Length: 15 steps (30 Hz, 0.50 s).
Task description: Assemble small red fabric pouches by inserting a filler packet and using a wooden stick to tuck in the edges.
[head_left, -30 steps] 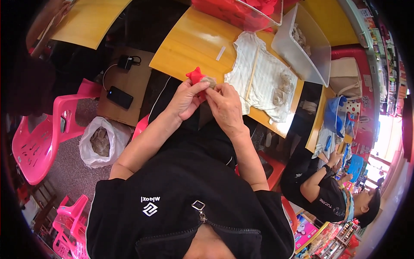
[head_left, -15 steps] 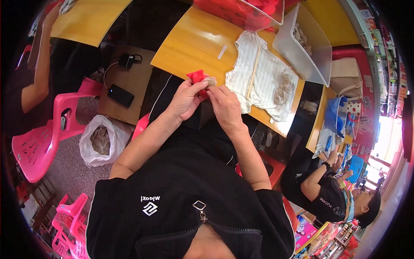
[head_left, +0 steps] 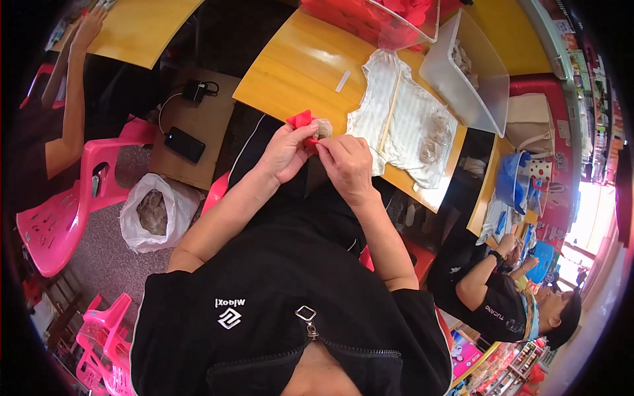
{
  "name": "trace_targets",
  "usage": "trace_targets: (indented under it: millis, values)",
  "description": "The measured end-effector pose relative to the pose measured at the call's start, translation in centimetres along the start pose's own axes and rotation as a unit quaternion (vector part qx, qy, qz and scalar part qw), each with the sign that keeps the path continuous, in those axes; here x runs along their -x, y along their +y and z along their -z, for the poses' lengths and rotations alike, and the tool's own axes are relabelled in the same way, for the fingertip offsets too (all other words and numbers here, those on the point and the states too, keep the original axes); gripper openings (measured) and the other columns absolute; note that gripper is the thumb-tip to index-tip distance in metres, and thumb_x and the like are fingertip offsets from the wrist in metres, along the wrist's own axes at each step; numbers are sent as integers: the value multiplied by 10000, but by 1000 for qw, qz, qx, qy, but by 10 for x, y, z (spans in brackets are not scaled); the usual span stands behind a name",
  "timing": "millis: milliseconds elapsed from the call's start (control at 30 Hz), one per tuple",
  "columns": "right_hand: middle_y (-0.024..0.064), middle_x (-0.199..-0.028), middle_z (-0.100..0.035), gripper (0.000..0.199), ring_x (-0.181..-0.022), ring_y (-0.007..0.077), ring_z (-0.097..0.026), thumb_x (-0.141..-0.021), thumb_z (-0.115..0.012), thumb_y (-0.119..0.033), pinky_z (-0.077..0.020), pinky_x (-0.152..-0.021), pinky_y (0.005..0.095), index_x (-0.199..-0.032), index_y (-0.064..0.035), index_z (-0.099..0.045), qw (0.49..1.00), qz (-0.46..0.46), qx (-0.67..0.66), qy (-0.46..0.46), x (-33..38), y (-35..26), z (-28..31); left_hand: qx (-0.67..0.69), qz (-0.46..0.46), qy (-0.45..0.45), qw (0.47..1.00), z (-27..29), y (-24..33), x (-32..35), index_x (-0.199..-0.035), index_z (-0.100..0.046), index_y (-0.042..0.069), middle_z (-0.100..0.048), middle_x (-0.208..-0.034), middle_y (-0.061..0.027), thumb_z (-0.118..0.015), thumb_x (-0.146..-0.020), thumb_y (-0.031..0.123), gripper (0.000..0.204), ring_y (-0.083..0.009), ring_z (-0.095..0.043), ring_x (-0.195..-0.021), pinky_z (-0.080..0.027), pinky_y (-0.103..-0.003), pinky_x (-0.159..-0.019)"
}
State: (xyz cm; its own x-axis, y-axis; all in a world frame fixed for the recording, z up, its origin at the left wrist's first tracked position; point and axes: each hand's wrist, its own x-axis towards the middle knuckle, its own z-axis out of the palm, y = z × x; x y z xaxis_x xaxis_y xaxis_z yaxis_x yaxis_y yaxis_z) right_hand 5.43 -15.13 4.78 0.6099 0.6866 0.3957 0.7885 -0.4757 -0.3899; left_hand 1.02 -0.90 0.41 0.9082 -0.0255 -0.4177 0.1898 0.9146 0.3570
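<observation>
My left hand [head_left: 286,152] is closed on a small red piece [head_left: 299,119] with pointed corners, perhaps cloth, just off the near edge of the table. Against the red piece, by my left thumb, sits a beige, crumpled wad [head_left: 323,129]. My right hand [head_left: 349,164] has its fingertips pinched at the lower edge of the red piece, which my fingers partly hide. To the right lies a white striped cloth [head_left: 378,99] with a thin wooden stick [head_left: 391,109] on it. Beige, translucent clumps [head_left: 437,135] rest on the cloth's right side.
A clear bin of red pieces [head_left: 403,16] and a translucent bin [head_left: 489,86] stand at the table's far side. A white sack [head_left: 175,228] and pink chair [head_left: 79,191] are at left. One person [head_left: 492,290] sits at right; another's arm [head_left: 69,112] reaches at left.
My right fingertips have shifted from the beige wad to the red piece's lower edge, and more of the wad shows. The arm of the person at left has moved.
</observation>
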Motion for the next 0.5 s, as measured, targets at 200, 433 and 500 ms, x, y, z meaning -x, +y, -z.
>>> trace_targets:
  millis: [200,433,500]
  values:
    - [49,-817,-587,172,-706,218,-581,-692,-720,-46,-454,-638,322,-838,-72,-635,997,14,-19,69,0,-5,5,74,22,12,997,-4,-1,3,-1076,-553,74,-617,-952,-43,-635,-845,62,245,-155,-603,-860,-486,-320,-785]
    - [73,-847,-607,146,-706,179,-586,-753,-697,-31,-463,-620,283,-894,-35,-657,990,-53,-129,14,-1,-4,17,-18,13,39,999,-7,4,9,-1222,-416,44,-613,-929,-68,-649,-769,-46,517,-167,-606,-862,-480,-322,-805]
    - [70,-818,-620,118,-685,114,-563,-817,-665,-25,-435,-610,233,-933,-4,-667,949,-194,-248,34,-1,-2,17,-14,-2,-1,1000,-5,5,9,-1224,-399,15,-597,-881,-60,-611,-749,-77,528,-149,-595,-844,-476,-314,-817]
